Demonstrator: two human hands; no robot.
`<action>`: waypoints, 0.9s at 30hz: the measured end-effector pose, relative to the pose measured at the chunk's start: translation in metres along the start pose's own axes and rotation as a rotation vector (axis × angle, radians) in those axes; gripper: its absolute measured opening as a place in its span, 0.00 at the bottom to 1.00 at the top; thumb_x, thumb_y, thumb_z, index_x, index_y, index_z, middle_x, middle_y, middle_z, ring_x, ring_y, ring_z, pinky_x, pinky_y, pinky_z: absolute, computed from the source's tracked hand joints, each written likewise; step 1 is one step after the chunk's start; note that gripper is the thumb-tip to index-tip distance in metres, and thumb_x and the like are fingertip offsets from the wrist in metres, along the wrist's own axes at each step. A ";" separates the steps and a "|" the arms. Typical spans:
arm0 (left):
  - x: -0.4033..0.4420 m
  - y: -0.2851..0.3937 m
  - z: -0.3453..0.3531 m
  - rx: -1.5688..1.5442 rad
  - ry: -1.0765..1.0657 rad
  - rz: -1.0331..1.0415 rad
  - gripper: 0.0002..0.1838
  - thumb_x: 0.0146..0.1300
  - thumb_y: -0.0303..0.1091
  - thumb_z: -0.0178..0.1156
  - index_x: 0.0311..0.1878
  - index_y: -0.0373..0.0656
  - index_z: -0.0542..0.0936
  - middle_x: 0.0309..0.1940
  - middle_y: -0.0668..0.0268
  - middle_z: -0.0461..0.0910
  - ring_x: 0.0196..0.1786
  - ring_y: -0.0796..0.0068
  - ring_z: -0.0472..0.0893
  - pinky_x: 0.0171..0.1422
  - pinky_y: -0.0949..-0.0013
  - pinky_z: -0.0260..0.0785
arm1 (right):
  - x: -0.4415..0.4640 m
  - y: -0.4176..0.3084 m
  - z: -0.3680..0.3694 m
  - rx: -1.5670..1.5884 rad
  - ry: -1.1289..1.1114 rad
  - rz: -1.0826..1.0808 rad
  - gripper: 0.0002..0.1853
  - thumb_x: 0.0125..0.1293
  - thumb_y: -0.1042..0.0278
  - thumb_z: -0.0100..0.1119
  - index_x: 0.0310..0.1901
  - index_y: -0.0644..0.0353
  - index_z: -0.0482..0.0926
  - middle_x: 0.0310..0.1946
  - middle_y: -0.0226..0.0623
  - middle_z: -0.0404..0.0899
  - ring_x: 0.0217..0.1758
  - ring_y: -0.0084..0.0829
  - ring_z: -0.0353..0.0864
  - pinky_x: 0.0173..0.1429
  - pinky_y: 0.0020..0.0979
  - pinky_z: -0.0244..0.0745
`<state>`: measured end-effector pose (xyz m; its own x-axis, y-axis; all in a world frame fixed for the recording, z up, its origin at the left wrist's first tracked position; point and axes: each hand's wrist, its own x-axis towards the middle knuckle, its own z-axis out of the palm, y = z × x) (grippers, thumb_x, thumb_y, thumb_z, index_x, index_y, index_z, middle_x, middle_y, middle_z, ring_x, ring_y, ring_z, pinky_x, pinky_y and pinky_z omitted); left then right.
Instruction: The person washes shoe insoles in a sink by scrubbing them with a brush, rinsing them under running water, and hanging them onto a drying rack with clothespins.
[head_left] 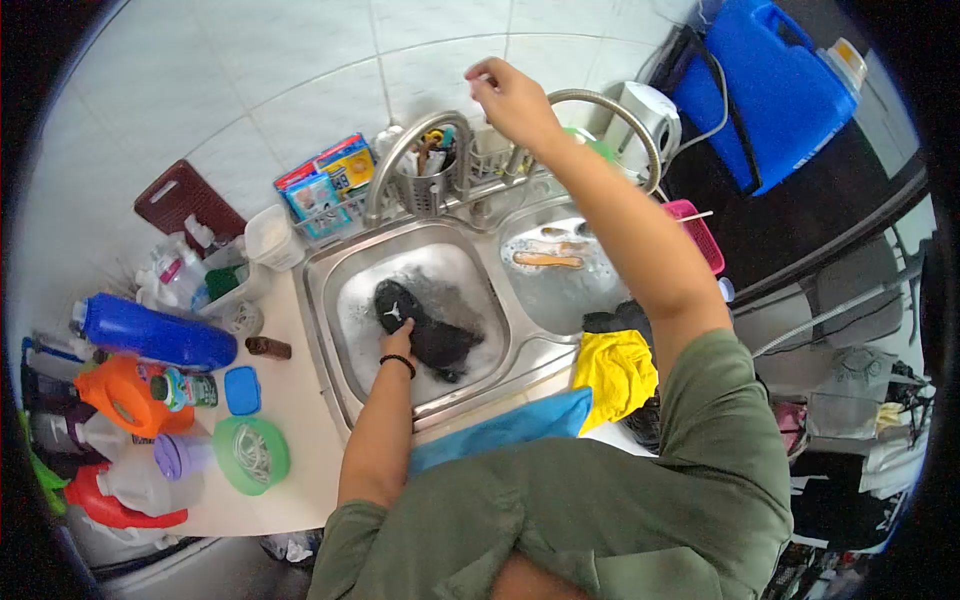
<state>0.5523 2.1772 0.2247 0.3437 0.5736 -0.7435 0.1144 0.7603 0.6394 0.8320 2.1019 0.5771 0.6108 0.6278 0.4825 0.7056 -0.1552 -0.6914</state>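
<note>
In the soapy left basin (330, 300), my left hand (398, 340) is closed on a black soft-looking item with a white emblem (440, 345), perhaps a shoe or slipper. It is wet, with suds around it. My right hand (515, 105) is raised above the taps in front of the tiled wall, its fingers curled and nothing visible in them. A curved flexible tap hose (610, 97) passes close behind its wrist. Below my right forearm, an orange-brown, long object (547, 260) lies in the foamy water of the right basin (545, 310).
Several bottles stand left, including a blue one (160, 332) and an orange jug (120, 395), beside a green bowl (250, 455). Behind the basins are a utensil holder (425, 193) and sponge packs (325, 185). A yellow cloth (612, 375) hangs at the front edge; a blue container (765, 90) stands right.
</note>
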 end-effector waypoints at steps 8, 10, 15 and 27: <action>-0.065 0.010 0.045 1.162 0.608 0.459 0.71 0.31 0.56 0.78 0.73 0.44 0.40 0.67 0.46 0.55 0.68 0.42 0.56 0.71 0.50 0.53 | -0.172 0.169 0.010 -0.396 -0.441 0.060 0.13 0.61 0.64 0.54 0.44 0.59 0.77 0.38 0.45 0.80 0.42 0.47 0.79 0.47 0.45 0.73; -0.072 0.022 0.049 1.316 0.446 0.256 0.74 0.30 0.59 0.76 0.73 0.44 0.36 0.67 0.45 0.54 0.70 0.45 0.55 0.73 0.50 0.50 | -0.199 0.188 0.014 -0.756 -0.493 0.194 0.15 0.61 0.61 0.55 0.47 0.59 0.77 0.41 0.44 0.80 0.44 0.46 0.80 0.50 0.46 0.73; 0.004 -0.018 0.009 1.226 0.472 0.310 0.55 0.42 0.39 0.70 0.71 0.38 0.48 0.64 0.42 0.61 0.67 0.45 0.62 0.71 0.54 0.56 | -0.240 0.286 0.056 -0.780 -0.645 0.420 0.18 0.59 0.62 0.55 0.51 0.54 0.74 0.35 0.38 0.81 0.35 0.40 0.81 0.38 0.37 0.75; -0.093 0.054 0.022 1.628 0.149 0.597 0.37 0.54 0.30 0.62 0.68 0.40 0.59 0.56 0.46 0.71 0.59 0.48 0.72 0.62 0.53 0.66 | -0.207 0.138 -0.004 0.991 -0.605 1.067 0.24 0.64 0.34 0.48 0.42 0.48 0.69 0.17 0.20 0.59 0.12 0.15 0.53 0.16 0.22 0.47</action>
<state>0.5466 2.1584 0.3328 0.6136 0.7295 -0.3023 0.7892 -0.5534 0.2663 0.8048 1.9474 0.3839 0.2539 0.7973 -0.5476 -0.5927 -0.3191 -0.7395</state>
